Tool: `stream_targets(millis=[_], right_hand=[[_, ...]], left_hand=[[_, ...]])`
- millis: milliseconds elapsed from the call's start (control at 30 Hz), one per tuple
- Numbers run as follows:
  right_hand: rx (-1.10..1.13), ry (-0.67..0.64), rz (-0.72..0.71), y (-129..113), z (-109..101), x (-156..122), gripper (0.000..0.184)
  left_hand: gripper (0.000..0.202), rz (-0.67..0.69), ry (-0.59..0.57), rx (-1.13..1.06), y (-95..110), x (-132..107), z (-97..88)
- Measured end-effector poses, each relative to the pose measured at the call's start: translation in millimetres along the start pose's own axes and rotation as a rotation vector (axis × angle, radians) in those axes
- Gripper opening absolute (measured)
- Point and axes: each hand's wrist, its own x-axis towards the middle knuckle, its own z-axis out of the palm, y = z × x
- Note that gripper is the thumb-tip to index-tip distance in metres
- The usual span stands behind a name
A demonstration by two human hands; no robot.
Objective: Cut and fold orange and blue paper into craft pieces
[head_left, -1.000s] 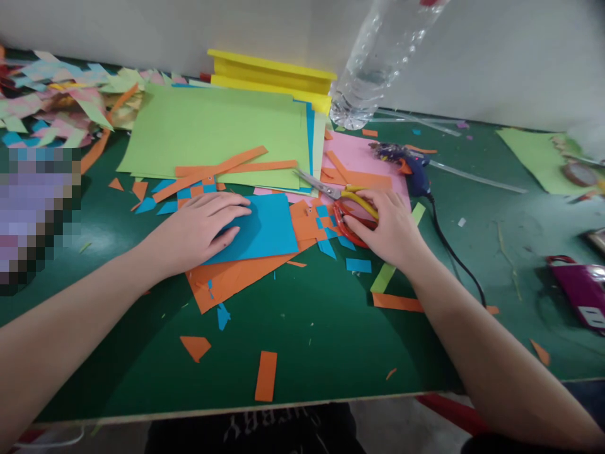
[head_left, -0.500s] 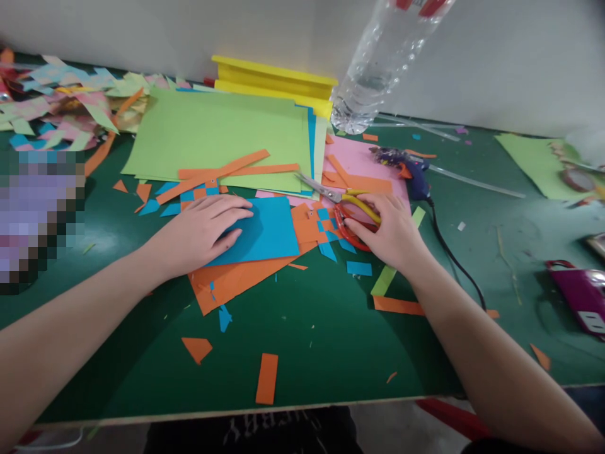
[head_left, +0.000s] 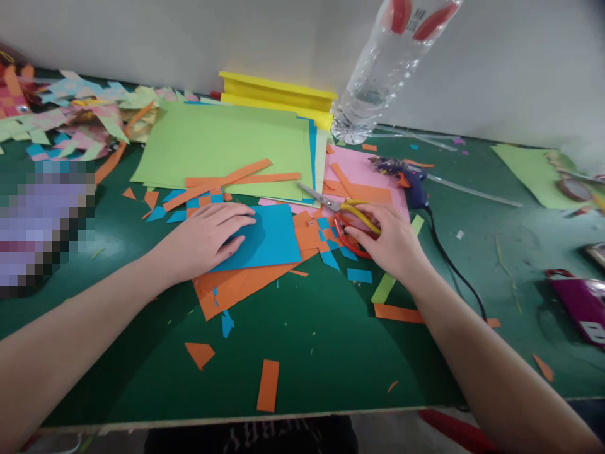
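My left hand (head_left: 215, 236) lies flat on a blue paper sheet (head_left: 276, 236), its fingers loosely stretched out. Beneath that sheet, orange paper (head_left: 236, 291) sticks out toward me. My right hand (head_left: 390, 239) is closed around the handles of a pair of scissors (head_left: 352, 211), one yellow and one red. The blades point left and up, slightly apart, with their tip over the green sheets. Beside them sits a woven orange and blue paper fish (head_left: 314, 230); a second similar woven piece (head_left: 205, 198) is partly covered by my left hand and orange strips.
A stack of green paper (head_left: 227, 142) lies behind my hands. At the wall stand a folded yellow piece (head_left: 278, 94) and a water bottle (head_left: 378, 79). A glue gun (head_left: 411, 183) with its cord is on the right, a pixelated phone-like object (head_left: 42, 227) on the left. Paper scraps dot the table.
The camera view has tilted slightly, so everything sits a little lower in the picture. Both hands stay in place on the blue sheet and the scissors.
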Motion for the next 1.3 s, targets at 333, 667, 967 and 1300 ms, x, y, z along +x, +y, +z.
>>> stream_targets(millis=[333, 667, 967, 1300], right_hand=[[0.002, 0.034, -0.067, -0.2, -0.5, -2.0, 0.034], [0.014, 0.159, -0.051, -13.4, -5.8, -4.7, 0.036], [-0.006, 0.107, 0.06, -14.2, -6.1, -5.2, 0.037], [-0.027, 0.107, 0.047, -10.7, -2.0, -4.3, 0.034]], left_hand=[[0.038, -0.007, 0.007, 0.005, 0.9, 0.7, 0.7], [0.037, -0.015, 0.011, 0.037, 2.8, 0.2, 1.7], [0.038, 0.026, 0.056, 0.111, 2.5, -1.5, 3.3], [0.037, 0.048, 0.129, 0.225, 2.4, -1.9, 4.9]])
